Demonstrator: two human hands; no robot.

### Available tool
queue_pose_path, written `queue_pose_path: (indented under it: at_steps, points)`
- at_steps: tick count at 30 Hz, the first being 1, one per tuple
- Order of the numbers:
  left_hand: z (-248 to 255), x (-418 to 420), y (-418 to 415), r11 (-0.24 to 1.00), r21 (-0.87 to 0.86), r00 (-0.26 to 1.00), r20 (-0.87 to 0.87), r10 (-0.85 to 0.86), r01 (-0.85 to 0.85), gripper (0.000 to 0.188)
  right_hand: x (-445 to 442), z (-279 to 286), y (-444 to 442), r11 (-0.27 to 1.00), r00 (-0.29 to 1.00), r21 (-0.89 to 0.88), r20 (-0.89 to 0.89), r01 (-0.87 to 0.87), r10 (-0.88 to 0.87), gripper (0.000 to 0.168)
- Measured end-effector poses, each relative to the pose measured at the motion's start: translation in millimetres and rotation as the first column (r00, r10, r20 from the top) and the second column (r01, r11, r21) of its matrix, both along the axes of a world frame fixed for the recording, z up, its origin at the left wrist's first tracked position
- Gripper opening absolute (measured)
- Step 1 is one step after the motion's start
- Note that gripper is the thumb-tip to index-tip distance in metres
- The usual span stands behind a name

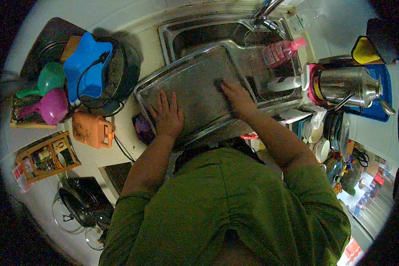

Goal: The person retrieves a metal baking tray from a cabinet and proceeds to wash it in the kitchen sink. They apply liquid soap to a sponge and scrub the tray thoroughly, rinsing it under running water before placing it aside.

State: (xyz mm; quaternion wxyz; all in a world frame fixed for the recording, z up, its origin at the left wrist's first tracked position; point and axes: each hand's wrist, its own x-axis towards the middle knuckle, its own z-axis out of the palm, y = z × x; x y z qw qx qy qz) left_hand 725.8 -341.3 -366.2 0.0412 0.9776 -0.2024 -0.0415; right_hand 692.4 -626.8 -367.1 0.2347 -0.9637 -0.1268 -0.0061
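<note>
A rectangular metal tray (196, 89) with a raised rim lies aslant over the front left part of the stainless steel sink (163, 43) and the counter edge. Palm down, my left hand (168, 116) rests on its near left side with the fingers spread. On the tray's right side is my right hand (241, 101), fingers stretched forward and slightly blurred. Beside those fingertips is a dark patch; whether it is a shadow or something under the hand is unclear. A dark purple item (143, 128) sits by the tray's left edge, partly hidden.
A pink pump bottle (279, 53), a white bottle (284, 83) and the faucet (262, 15) are at the sink's right. A steel canister (344, 88) and bowls (321, 149) stand farther right. Leftward are a blue star-shaped basin (88, 68), a black pan (131, 63) and an orange container (91, 129).
</note>
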Motion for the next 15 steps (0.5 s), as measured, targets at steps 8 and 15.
queue_pose_path:
  at_steps: [8,15]
  points:
    - [1.9,2.1,-1.1,1.000,0.029,1.000,-0.017,0.000,0.001,0.058,-20.5,-11.5,67.2,0.972,0.976,0.099,-0.035,-0.212,0.216,0.048]
    - [-2.4,-0.1,-0.5,0.998,0.061,1.000,-0.010,0.006,-0.005,0.059,-21.2,-7.5,15.0,0.997,0.992,-0.061,-0.113,0.042,-0.048,0.052]
